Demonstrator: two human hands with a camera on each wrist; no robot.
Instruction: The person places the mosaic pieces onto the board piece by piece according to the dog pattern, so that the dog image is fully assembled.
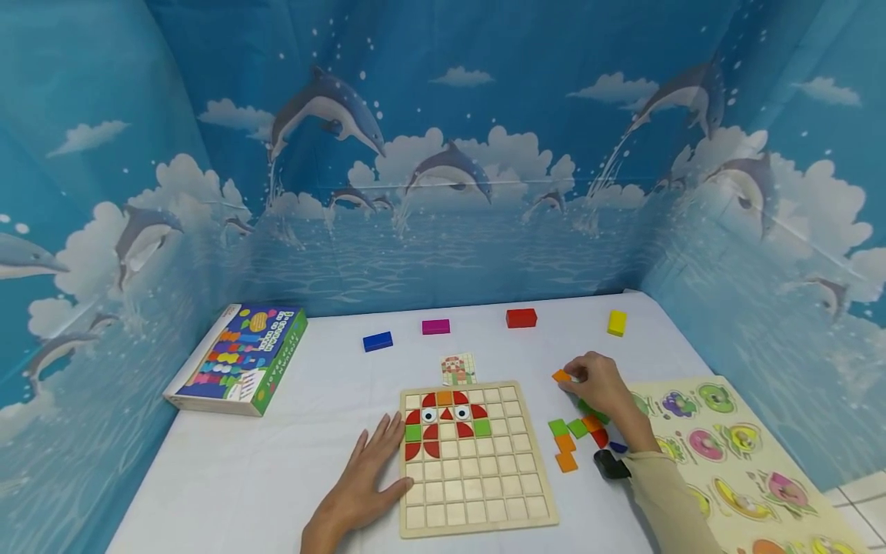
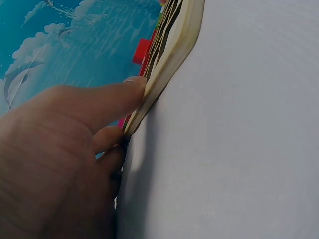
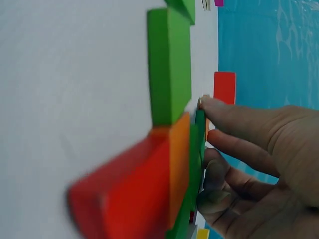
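Observation:
A wooden grid board (image 1: pixel 479 489) lies on the white table, with red curved pieces, green squares (image 1: pixel 482 427), an orange square (image 1: pixel 444 398) and two eye pieces (image 1: pixel 429 415) in its upper cells. Against its left edge rests my left hand (image 1: pixel 367 481), fingers outstretched; in the left wrist view the thumb (image 2: pixel 117 102) touches the rim. To the right of the board, my right hand (image 1: pixel 604 387) pinches an orange square tile (image 1: pixel 561 375) between thumb and fingers. Loose green, orange and red tiles (image 1: pixel 565 443) lie just below that hand, partly hidden by it.
A small picture card (image 1: pixel 458 369) sits behind the board. Farther back are blue (image 1: pixel 378 342), magenta (image 1: pixel 436 327), red (image 1: pixel 521 318) and yellow (image 1: pixel 617 323) blocks. A game box (image 1: pixel 238 358) stands left; a fruit puzzle board (image 1: pixel 744 469) lies right, near a black object (image 1: pixel 611 465).

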